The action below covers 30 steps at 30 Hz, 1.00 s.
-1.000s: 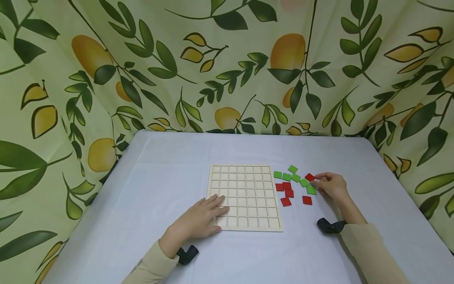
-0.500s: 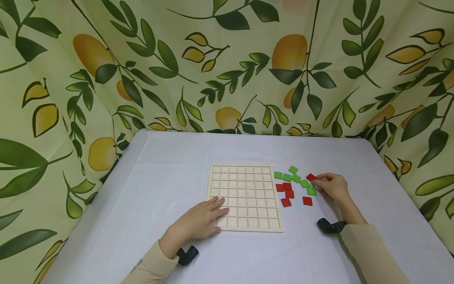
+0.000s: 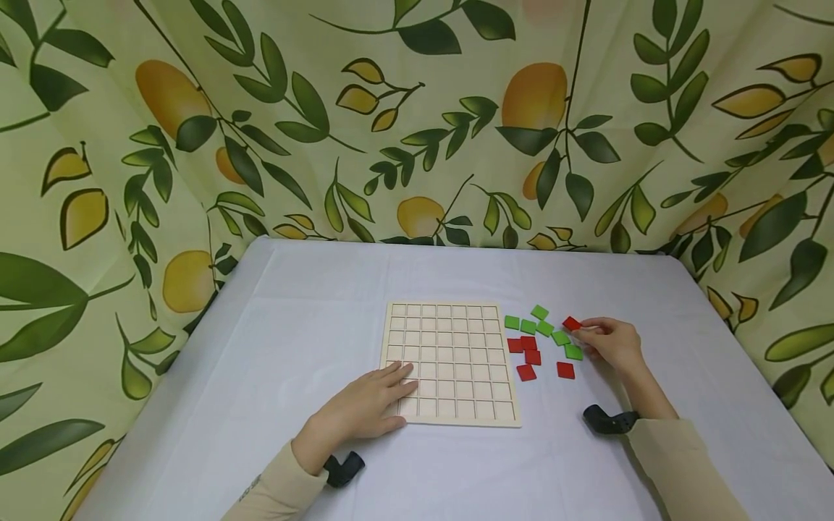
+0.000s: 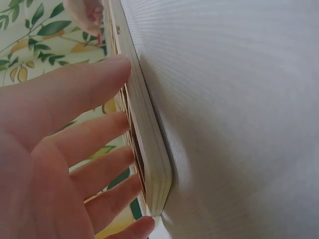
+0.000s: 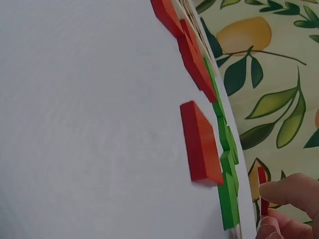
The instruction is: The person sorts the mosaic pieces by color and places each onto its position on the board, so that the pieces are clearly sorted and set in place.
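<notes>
A pale wooden board [image 3: 456,347] with a grid of square cells lies flat on the table. My left hand [image 3: 365,399] rests on its lower left corner, fingers spread and nearly straight; the left wrist view shows fingertips along the board's edge [image 4: 144,134]. To the right of the board, my right hand [image 3: 612,341] pinches a red square tile [image 3: 571,323] between thumb and fingers. In the right wrist view this red tile [image 5: 263,191] stands on edge in the pinch, raised above the table.
Several green tiles [image 3: 544,328] and several red tiles [image 3: 533,357] lie loosely between the board and my right hand. One red tile [image 3: 565,370] sits apart, nearer me. The white-covered table [image 3: 313,289] meets a leaf-and-fruit patterned curtain [image 3: 417,130] behind.
The red tile in my right hand tilts slightly and rises a little off the table. The left hand stays on the board; the view shifts very slightly.
</notes>
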Motion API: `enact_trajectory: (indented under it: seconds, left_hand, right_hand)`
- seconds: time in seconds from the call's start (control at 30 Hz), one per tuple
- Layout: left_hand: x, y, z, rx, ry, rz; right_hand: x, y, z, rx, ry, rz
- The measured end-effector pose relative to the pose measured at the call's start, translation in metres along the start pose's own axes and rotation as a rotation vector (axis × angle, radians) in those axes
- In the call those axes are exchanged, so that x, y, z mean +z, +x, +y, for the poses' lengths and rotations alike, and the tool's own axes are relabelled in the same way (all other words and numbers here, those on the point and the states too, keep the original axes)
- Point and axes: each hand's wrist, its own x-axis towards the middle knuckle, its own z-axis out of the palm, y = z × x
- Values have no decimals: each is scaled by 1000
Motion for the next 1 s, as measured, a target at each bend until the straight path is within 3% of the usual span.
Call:
enact_trajectory:
  seconds: [0.43, 0.8, 1.0]
  left_hand:
    - [1, -1, 1, 6, 30, 5]
    - [3, -2, 2, -8, -22, -35]
    - [4, 0, 2, -19, -44, -55]
  right_hand:
    - [8, -13, -14, -75, 1, -11]
    - [23, -23, -24, -134, 2, -61]
    - [32, -28, -32, -128, 2, -72]
